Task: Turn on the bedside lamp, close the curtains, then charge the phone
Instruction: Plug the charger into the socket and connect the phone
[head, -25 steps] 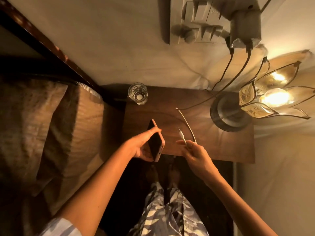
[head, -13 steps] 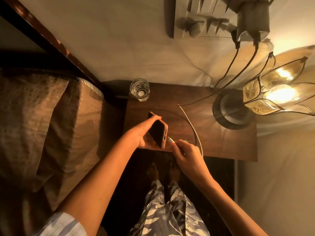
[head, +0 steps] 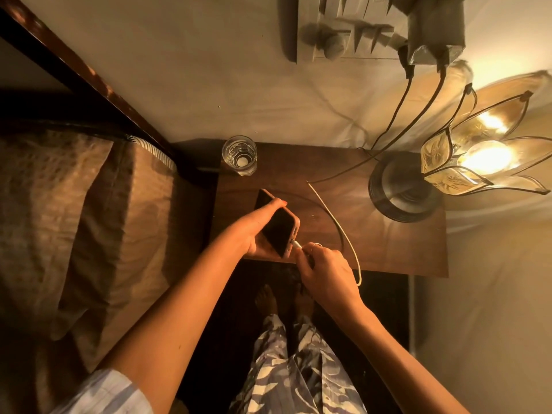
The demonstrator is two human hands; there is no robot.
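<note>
My left hand grips a dark phone in a pinkish case, tilted above the front of the wooden bedside table. My right hand pinches the white plug of the charging cable, and the plug's tip touches the phone's bottom edge. The white cable loops from my right hand back across the table. The petal-shaded bedside lamp glows lit at the right. No curtains are in view.
A drinking glass stands at the table's back left corner. A wall switch panel with an adapter and dark cords hangs above the lamp. The bed with a brown pillow lies left. My feet are on the dark floor below.
My right hand has carried the plug leftward from a gap beside the phone to its bottom edge. My left hand has tilted the phone and brought its bottom end toward the plug.
</note>
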